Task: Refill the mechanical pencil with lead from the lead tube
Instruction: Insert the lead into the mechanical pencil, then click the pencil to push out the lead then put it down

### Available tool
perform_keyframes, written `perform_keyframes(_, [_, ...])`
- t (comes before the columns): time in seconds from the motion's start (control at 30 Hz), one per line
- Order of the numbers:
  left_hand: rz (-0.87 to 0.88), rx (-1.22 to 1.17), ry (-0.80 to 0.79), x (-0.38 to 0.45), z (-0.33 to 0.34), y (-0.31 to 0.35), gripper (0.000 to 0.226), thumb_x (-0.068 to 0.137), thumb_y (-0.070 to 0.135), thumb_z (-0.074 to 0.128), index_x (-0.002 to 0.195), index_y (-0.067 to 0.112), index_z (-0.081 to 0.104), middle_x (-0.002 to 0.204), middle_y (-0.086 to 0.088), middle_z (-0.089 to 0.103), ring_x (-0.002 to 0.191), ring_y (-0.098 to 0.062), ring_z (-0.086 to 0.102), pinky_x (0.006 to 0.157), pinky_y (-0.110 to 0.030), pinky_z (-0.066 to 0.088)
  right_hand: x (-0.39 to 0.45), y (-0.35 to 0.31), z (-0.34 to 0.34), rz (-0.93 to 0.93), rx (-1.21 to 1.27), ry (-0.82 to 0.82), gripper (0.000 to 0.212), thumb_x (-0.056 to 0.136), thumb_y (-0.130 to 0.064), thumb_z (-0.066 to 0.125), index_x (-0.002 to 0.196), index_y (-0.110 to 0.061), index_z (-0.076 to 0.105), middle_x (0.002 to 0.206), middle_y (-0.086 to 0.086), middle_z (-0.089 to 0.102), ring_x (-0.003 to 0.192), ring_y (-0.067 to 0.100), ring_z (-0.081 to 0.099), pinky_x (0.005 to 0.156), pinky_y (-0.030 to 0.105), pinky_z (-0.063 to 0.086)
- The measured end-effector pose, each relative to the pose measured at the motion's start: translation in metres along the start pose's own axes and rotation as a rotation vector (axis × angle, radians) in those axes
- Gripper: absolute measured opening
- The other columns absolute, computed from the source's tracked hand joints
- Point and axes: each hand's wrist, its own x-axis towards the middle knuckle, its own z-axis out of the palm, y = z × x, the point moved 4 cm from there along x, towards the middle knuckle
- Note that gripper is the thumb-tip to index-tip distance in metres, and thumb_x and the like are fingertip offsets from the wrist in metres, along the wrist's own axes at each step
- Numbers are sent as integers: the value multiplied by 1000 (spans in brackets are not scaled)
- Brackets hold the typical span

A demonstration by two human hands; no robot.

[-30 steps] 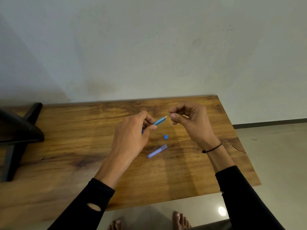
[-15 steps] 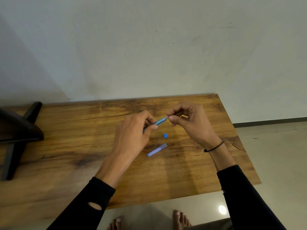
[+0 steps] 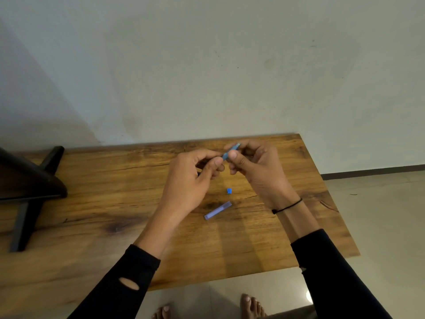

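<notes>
A blue mechanical pencil (image 3: 230, 151) is held above the table, tilted up to the right. My left hand (image 3: 190, 180) grips its lower part, which is mostly hidden by my fingers. My right hand (image 3: 255, 166) pinches its upper end between thumb and fingers; whether a lead is in those fingers is too small to tell. A small blue cap (image 3: 229, 191) lies on the wooden table (image 3: 92, 203) below my hands. The pale purple lead tube (image 3: 218, 210) lies flat just nearer to me.
A black stand (image 3: 27, 187) with legs sits at the table's left edge. The wall runs along the table's far side. The table's right and near edges drop to a tiled floor, where my bare feet (image 3: 250, 306) show.
My right hand has closed the gap and now pinches the pencil's upper end. Both hands and the pencil have risen slightly toward the far side of the table.
</notes>
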Motion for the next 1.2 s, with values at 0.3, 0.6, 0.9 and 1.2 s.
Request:
perform_keyframes(0.3, [-16, -174, 138, 5, -13, 30, 19, 106, 43, 65, 100, 32, 80, 83, 8, 84, 74, -5, 80, 70, -25, 64, -8, -60, 23, -95, 253, 165, 16, 114, -16, 40, 111, -8, 52, 88, 14, 65, 89, 29, 68, 92, 43, 56])
perform_keyframes(0.6, [1, -311, 404, 6, -51, 82, 28, 111, 30, 60, 93, 22, 79, 72, 5, 79, 69, -8, 73, 67, -21, 60, -33, -177, 39, -137, 973, 125, 53, 109, -52, 31, 69, -18, 37, 60, -3, 26, 56, 14, 20, 52, 28, 21])
perform_keyframes(0.9, [82, -279, 496, 4, -70, 112, 27, 111, 29, 60, 93, 22, 79, 74, 8, 79, 72, -9, 74, 73, -26, 64, -56, -233, 31, -218, 1124, 136, 51, 103, -44, 29, 59, -20, 27, 52, -6, 14, 48, 14, 10, 42, 25, 16])
perform_keyframes(1.2, [121, -224, 471, 2, -56, 123, 26, 111, 27, 61, 92, 22, 79, 75, 8, 79, 72, -9, 74, 72, -26, 64, -61, -242, 31, -220, 1116, 109, 51, 103, -40, 27, 56, -21, 27, 53, -7, 12, 48, 13, 10, 40, 24, 15])
